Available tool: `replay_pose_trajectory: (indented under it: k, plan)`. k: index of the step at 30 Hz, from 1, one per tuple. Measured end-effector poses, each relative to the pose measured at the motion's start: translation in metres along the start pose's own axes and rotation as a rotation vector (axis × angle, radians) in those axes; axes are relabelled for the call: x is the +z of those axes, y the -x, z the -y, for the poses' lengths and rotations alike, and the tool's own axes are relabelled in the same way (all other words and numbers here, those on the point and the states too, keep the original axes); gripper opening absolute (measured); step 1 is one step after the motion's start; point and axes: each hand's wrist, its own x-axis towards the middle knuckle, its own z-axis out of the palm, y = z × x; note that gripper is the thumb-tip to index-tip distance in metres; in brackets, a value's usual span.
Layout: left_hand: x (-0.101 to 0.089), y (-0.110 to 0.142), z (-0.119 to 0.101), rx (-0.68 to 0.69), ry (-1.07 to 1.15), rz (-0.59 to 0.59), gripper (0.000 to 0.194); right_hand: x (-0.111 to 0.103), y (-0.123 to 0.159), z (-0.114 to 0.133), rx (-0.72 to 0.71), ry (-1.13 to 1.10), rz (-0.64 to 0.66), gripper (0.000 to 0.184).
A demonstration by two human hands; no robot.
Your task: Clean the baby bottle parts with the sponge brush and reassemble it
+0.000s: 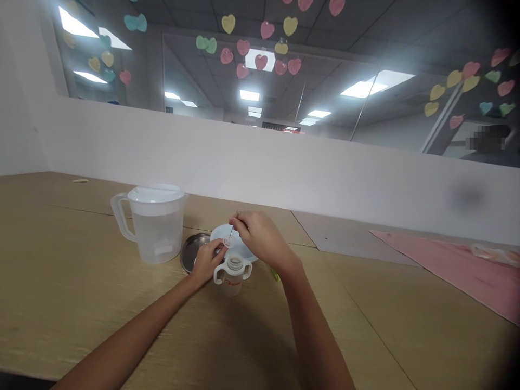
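My left hand [206, 262] pinches a small clear round piece [228, 242], possibly a bottle teat or lid. My right hand [260, 233] grips a thin wire tool [231, 232] with a small loop at its top. The wire's lower end meets the clear piece; whether it passes inside I cannot tell. Just below my hands, an uncapped baby bottle [233, 283] with two white handles and red print stands upright. Behind them lies a pale blue bowl or plate [217, 232], partly covered by my hands. A round metal dish [187, 254] sits beside my left hand.
A lidded translucent pitcher [158, 230] stands on the wooden table [101, 303] to the left. Something green [275, 275] shows beside my right wrist. A pink mat [455, 265] lies at right. A white wall [195, 151] with a window rises behind the table.
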Motion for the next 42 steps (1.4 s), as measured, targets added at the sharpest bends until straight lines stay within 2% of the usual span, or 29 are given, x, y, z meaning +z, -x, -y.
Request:
replay_pose_trajectory:
  k: [22,42]
  plan:
    - [0.0013,-0.0003,0.0030,0.025,-0.004,-0.007,0.027,0.0026,0.0006,-0.0032,-0.028,-0.025,0.030,0.028]
    - [0.0002,0.0003,-0.0018,0.015,-0.036,0.004,0.024,0.0052,-0.0015,-0.0065,0.016,-0.006,0.095,0.030]
